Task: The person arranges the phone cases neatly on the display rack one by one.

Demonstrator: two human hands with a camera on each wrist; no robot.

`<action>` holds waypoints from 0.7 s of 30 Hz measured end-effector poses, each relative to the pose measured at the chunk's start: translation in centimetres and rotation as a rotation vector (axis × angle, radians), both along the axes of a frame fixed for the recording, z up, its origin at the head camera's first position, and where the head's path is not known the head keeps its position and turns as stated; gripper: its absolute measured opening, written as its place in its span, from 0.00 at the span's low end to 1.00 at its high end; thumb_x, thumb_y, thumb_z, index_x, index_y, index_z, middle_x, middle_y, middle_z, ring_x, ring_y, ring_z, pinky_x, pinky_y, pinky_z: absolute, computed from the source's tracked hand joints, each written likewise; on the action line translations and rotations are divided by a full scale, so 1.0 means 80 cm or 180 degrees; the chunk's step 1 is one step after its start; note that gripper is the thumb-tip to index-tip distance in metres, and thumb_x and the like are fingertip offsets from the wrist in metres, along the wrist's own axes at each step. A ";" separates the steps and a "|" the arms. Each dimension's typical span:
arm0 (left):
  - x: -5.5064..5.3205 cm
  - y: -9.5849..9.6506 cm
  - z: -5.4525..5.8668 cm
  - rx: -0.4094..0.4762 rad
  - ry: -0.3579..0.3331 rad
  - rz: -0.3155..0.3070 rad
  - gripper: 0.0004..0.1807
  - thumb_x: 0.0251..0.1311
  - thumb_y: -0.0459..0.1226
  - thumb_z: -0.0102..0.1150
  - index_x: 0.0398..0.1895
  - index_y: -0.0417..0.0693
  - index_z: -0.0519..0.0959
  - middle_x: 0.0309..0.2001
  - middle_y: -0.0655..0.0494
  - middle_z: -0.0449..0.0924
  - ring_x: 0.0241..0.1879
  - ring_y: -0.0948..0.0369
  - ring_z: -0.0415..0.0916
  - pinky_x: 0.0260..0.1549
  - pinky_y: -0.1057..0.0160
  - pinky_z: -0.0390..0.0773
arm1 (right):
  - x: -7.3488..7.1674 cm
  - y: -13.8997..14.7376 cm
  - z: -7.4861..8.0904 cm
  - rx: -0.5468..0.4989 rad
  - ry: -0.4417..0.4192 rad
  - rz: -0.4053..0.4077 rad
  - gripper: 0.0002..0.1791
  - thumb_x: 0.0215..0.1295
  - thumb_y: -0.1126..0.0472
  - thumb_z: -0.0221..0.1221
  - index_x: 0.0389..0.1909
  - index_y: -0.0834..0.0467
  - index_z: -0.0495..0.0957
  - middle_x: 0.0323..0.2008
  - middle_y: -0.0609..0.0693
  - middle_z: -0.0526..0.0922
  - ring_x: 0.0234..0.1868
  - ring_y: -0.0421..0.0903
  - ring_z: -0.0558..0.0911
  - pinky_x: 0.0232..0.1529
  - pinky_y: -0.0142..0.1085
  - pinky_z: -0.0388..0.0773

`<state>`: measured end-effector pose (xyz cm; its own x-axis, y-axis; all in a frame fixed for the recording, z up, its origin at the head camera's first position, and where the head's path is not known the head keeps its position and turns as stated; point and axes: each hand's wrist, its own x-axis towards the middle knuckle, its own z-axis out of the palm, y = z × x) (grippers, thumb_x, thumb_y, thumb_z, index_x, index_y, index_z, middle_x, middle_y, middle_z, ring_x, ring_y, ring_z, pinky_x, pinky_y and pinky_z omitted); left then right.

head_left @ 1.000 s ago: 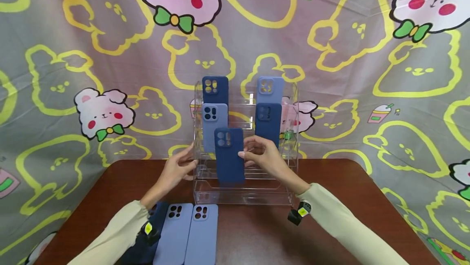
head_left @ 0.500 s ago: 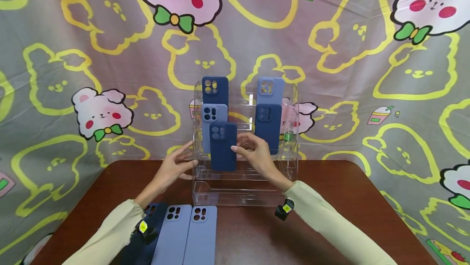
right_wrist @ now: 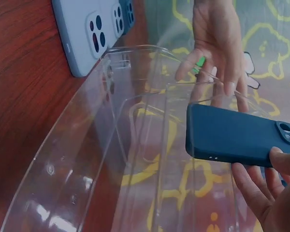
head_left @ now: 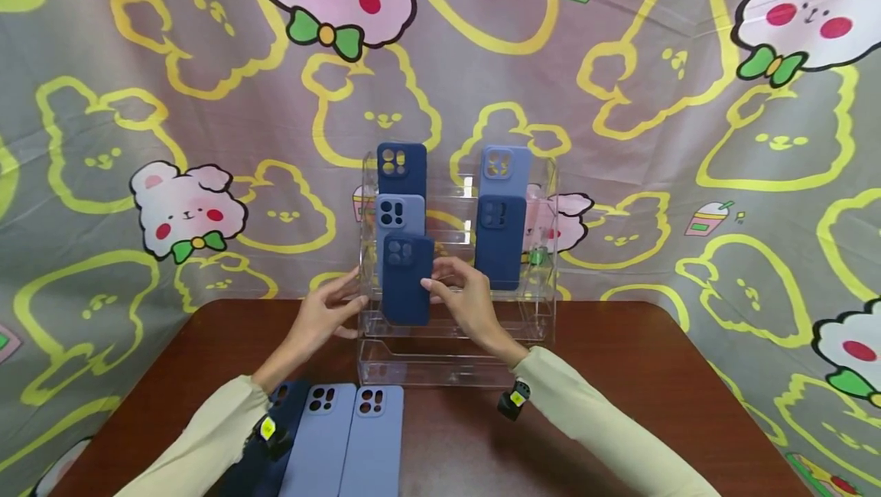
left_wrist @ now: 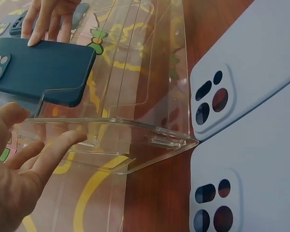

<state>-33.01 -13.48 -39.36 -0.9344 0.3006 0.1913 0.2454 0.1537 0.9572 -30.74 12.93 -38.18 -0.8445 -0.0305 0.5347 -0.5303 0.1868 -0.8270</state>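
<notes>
A dark blue phone case [head_left: 407,283] is pinched along its right edge by my right hand [head_left: 466,294], thumb in front and fingers behind. It stands nearly upright at the left part of a clear acrylic display rack [head_left: 440,373], overlapping a light blue case [head_left: 401,210] behind it. In the right wrist view the dark blue case [right_wrist: 232,135] reaches in over a tier of the rack. My left hand [head_left: 326,312] is at the rack's left side, fingers spread and relaxed; in the left wrist view its fingers [left_wrist: 53,157] lie along the clear side panel.
Higher on the rack stand a dark blue case [head_left: 402,168] at left, a light blue case [head_left: 507,168] and a darker one [head_left: 500,245] at right. Two light blue cases [head_left: 372,443] and a dark one [head_left: 258,455] lie on the brown table [head_left: 619,405]. A patterned cloth [head_left: 619,138] hangs behind.
My right hand has carried the dark blue case leftward, in front of the light blue one; it rose at first, then dropped slightly. My left hand has stayed at the rack's side.
</notes>
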 end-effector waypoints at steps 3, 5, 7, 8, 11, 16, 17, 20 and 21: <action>0.001 -0.002 0.000 -0.0036 -0.0011 -0.0041 0.36 0.75 0.36 0.62 0.82 0.49 0.61 0.73 0.29 0.66 0.64 0.35 0.76 0.33 0.52 0.91 | 0.001 -0.008 -0.006 0.0004 -0.0008 -0.0010 0.17 0.65 0.71 0.69 0.54 0.67 0.81 0.40 0.65 0.84 0.42 0.61 0.88 0.37 0.38 0.91; 0.001 -0.003 0.001 -0.0087 -0.0002 -0.0058 0.37 0.75 0.37 0.62 0.83 0.49 0.60 0.75 0.30 0.65 0.64 0.35 0.77 0.34 0.51 0.91 | 0.002 -0.013 -0.009 0.0010 -0.0019 0.0008 0.16 0.65 0.72 0.69 0.52 0.66 0.81 0.40 0.63 0.84 0.41 0.58 0.88 0.38 0.43 0.91; 0.001 -0.004 0.001 -0.0123 0.0000 -0.0040 0.37 0.75 0.38 0.62 0.82 0.48 0.61 0.76 0.32 0.64 0.63 0.35 0.78 0.34 0.49 0.91 | 0.002 -0.018 -0.012 0.0033 -0.0009 0.0027 0.14 0.66 0.71 0.69 0.50 0.65 0.80 0.40 0.63 0.85 0.41 0.57 0.88 0.39 0.48 0.91; 0.002 -0.004 0.001 -0.0135 0.0004 -0.0035 0.37 0.75 0.38 0.62 0.82 0.48 0.61 0.76 0.32 0.64 0.62 0.35 0.78 0.34 0.48 0.90 | 0.003 -0.020 -0.013 0.0050 -0.0017 0.0020 0.13 0.66 0.71 0.69 0.49 0.65 0.80 0.40 0.62 0.85 0.41 0.56 0.88 0.40 0.50 0.90; 0.002 -0.004 0.002 -0.0181 0.0045 -0.0046 0.37 0.75 0.39 0.62 0.82 0.47 0.60 0.78 0.33 0.61 0.62 0.36 0.79 0.34 0.47 0.90 | 0.003 -0.025 -0.014 0.0077 0.0014 -0.0043 0.10 0.67 0.70 0.69 0.45 0.64 0.79 0.40 0.62 0.86 0.41 0.55 0.89 0.40 0.54 0.90; 0.002 -0.004 0.003 -0.0195 0.0073 -0.0087 0.36 0.76 0.38 0.61 0.83 0.48 0.59 0.79 0.34 0.59 0.64 0.36 0.77 0.34 0.46 0.90 | 0.004 -0.027 -0.009 0.0166 0.0034 -0.0190 0.09 0.66 0.71 0.69 0.43 0.65 0.79 0.39 0.62 0.86 0.39 0.58 0.90 0.37 0.49 0.90; 0.002 -0.004 0.003 -0.0196 0.0077 -0.0089 0.36 0.76 0.38 0.61 0.83 0.47 0.59 0.79 0.34 0.59 0.64 0.35 0.76 0.34 0.46 0.90 | 0.005 -0.026 -0.008 0.0233 0.0023 -0.0227 0.10 0.65 0.70 0.70 0.43 0.66 0.79 0.39 0.62 0.87 0.38 0.57 0.90 0.36 0.46 0.91; 0.002 -0.004 0.001 -0.0184 0.0059 -0.0100 0.36 0.76 0.38 0.60 0.83 0.47 0.59 0.79 0.34 0.58 0.65 0.35 0.75 0.34 0.48 0.90 | 0.006 -0.022 -0.002 0.0475 0.0026 -0.0312 0.11 0.66 0.70 0.70 0.45 0.66 0.80 0.37 0.61 0.89 0.34 0.56 0.90 0.32 0.36 0.89; 0.003 -0.005 0.000 -0.0186 0.0050 -0.0101 0.36 0.76 0.38 0.60 0.83 0.48 0.59 0.80 0.34 0.58 0.65 0.35 0.75 0.35 0.47 0.90 | 0.006 -0.021 0.000 0.0566 0.0032 -0.0332 0.11 0.66 0.70 0.70 0.45 0.67 0.80 0.36 0.61 0.89 0.33 0.56 0.90 0.31 0.33 0.88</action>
